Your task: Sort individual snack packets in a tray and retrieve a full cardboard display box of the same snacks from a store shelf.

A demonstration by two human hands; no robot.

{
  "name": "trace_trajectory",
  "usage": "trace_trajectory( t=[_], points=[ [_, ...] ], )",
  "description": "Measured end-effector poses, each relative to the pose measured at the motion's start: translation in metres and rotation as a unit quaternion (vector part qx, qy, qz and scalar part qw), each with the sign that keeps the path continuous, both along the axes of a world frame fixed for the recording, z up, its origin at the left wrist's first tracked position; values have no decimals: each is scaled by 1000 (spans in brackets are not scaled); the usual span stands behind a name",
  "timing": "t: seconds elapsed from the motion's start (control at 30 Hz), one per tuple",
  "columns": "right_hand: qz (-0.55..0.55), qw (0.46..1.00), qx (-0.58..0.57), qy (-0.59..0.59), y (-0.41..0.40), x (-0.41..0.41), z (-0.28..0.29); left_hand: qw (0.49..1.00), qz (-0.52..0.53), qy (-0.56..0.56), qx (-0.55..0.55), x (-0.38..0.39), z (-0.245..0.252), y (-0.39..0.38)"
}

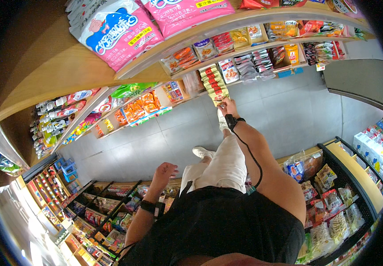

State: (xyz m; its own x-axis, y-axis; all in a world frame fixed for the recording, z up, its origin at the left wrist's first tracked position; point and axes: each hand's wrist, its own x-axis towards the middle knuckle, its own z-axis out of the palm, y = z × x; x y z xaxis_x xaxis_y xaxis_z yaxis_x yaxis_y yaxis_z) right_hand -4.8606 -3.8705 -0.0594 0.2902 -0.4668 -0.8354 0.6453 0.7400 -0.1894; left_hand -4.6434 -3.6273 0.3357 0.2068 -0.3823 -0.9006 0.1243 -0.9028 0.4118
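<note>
My right hand (227,107) reaches forward to the low shelf, its fingers on the near end of a row of yellow-and-red snack packets (215,84). Whether it grips the front packet or only touches it, I cannot tell. A white-and-red snack pouch (229,70) lies just right of that row. My left hand (165,173) hangs in front of my left thigh, its fingers partly curled, with nothing seen in it. Each wrist wears a black strap with a small device.
A curved wooden shelf (78,66) with large pink snack bags (125,36) juts out above. Behind me on the right stands a black rack (347,189) of bagged foods. Blue plastic stools (67,169) stand at the left, beyond the grey tiled floor (145,143).
</note>
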Motion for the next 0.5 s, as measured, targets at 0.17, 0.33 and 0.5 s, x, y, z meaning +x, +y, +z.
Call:
trace_trajectory(
  t=[0.17, 0.33, 0.5],
  points=[
    [47, 997, -54, -14, 24, -25, 30, 1000, 1, -16, -19, 1, -2, 8],
    [56, 998, -29, -10, 60, -56, 84, 998, -2, 10, -62, 11, -14, 29],
    [85, 996, -17, -32, 115, -96, 121, 996, 17, 20, -90, 17, 3, 49]
  ],
)
